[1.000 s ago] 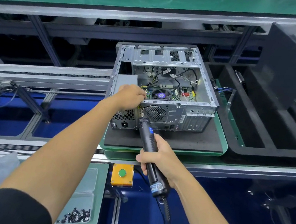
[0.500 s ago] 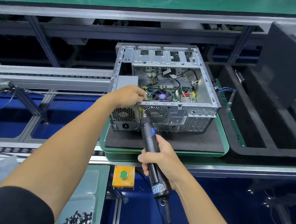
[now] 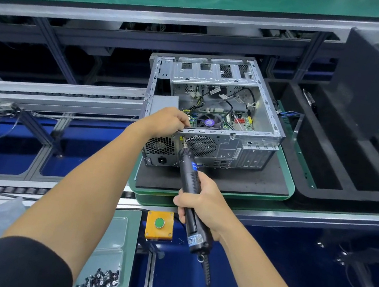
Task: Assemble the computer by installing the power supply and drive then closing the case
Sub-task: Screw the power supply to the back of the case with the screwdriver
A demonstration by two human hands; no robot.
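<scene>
On the green-edged pallet with the black mat [image 3: 238, 186] sits the open silver metal computer case [image 3: 252, 148], rear panel toward the person. The grey box-shaped power supply [image 3: 164, 104] lies in its near-left corner, mostly hidden behind the left hand [image 3: 166, 121], whose fingers curl over the case's top rear edge. The right hand [image 3: 201, 201] grips a black corded electric screwdriver [image 3: 190, 180], its bit touching the rear panel beside the round fan grille; the screw itself is too small to make out. No drive can be picked out. A clear tray of small dark screws [image 3: 99, 280] sits lower left, partly covered by the left sleeve.
</scene>
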